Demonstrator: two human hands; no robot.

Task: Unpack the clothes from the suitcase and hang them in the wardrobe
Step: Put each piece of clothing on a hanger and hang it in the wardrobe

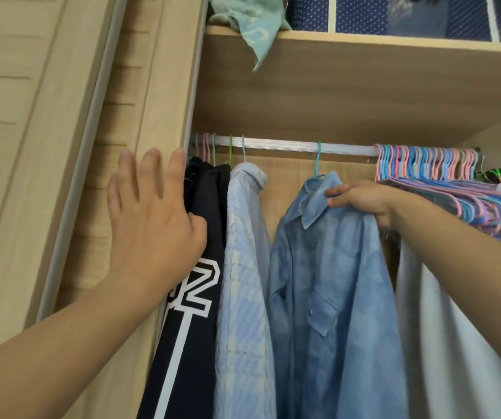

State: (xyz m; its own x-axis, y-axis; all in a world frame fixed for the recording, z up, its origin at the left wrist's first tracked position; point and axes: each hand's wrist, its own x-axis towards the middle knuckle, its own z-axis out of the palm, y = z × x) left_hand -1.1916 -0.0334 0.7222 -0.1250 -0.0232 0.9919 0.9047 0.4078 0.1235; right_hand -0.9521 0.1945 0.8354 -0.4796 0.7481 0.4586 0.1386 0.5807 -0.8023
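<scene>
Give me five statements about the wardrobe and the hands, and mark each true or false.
1. The blue denim shirt hangs from the rail on a hanger. True.
2. The right hand holds that shirt near its collar. True.
3. The left hand grips an empty hanger. False: it is spread open, its thumb side against the black garment.
4. The empty hangers are bunched at the rail's left end. False: they crowd the right end.
5. A teal cloth droops over the edge of the shelf above. True.
</scene>
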